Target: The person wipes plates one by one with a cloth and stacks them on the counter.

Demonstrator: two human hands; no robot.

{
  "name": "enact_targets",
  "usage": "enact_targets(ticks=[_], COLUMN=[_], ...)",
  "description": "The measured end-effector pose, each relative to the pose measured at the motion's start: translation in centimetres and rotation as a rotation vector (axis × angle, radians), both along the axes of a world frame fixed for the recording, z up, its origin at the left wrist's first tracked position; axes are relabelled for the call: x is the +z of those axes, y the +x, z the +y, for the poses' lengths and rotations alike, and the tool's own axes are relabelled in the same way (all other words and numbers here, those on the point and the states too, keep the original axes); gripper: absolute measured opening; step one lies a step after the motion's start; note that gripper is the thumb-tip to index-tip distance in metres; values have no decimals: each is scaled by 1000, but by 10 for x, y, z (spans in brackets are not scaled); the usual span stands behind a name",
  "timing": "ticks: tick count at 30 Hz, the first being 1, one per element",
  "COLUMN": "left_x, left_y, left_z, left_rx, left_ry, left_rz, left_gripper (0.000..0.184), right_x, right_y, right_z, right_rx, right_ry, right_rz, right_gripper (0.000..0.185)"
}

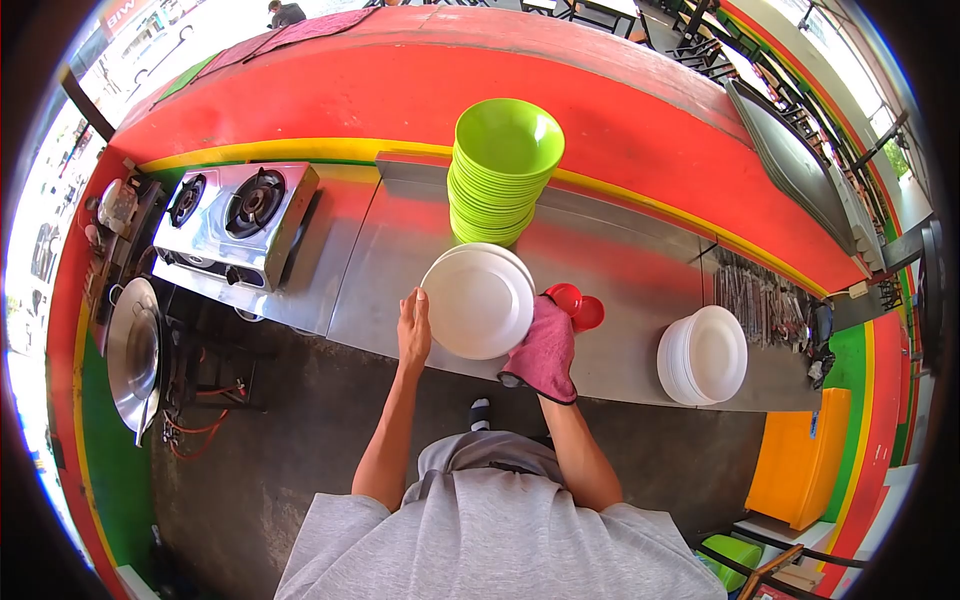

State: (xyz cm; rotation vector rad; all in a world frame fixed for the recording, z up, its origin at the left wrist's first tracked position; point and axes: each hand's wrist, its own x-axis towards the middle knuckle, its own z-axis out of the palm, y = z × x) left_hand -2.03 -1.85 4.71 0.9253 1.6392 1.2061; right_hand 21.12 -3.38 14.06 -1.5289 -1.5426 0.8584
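Observation:
A stack of white plates, at least two by the doubled rim, is in front of me at the counter's near edge. At its left rim is my left hand, gripping the edge with the fingertips upward. My right hand is covered by a pink cloth that it holds, pressed against the plates' lower right rim; its fingers are hidden. Directly behind the plates rises a tall stack of green bowls. Two small red cups lie just right of the cloth.
A second stack of white plates stands on the steel counter to the right, before a pile of cutlery. At left is a two-burner gas stove, with a large wok nearby. A red wall runs behind.

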Motion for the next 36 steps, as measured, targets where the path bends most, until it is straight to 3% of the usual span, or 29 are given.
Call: enact_targets(ticks=[5, 8, 11, 14, 20, 23, 25, 36], left_x=[13, 16, -5, -9, 0, -6, -3, 3], left_y=[1, 2, -3, -8, -12, -13, -12, -13], left_z=[-2, -2, 2, 4, 4, 5, 5, 13], left_rx=[48, 91, 166, 144, 123, 122, 128, 96], left_ry=[0, 48, 259, 265, 226, 200, 202, 116], left_rz=[160, 291, 578, 509, 545, 589, 584, 652], left_gripper=[62, 44, 25, 18, 16, 17, 17, 18], right_x=[22, 8, 20, 16, -4, 54, 62, 2], right_y=[-6, -2, -2, 1, 2, -16, -19, -4], right_z=[-5, -5, -7, -6, -2, -14, -14, -8], right_rx=[-30, -17, 6, 16, 13, 7, 11, 5], right_ry=[-77, 62, -1, -39, 95, 67, 53, 54], right_rz=[74, -96, -4, 48, -7, -77, -68, 16], right_gripper=[24, 22, 24, 26, 27, 28, 27, 21])
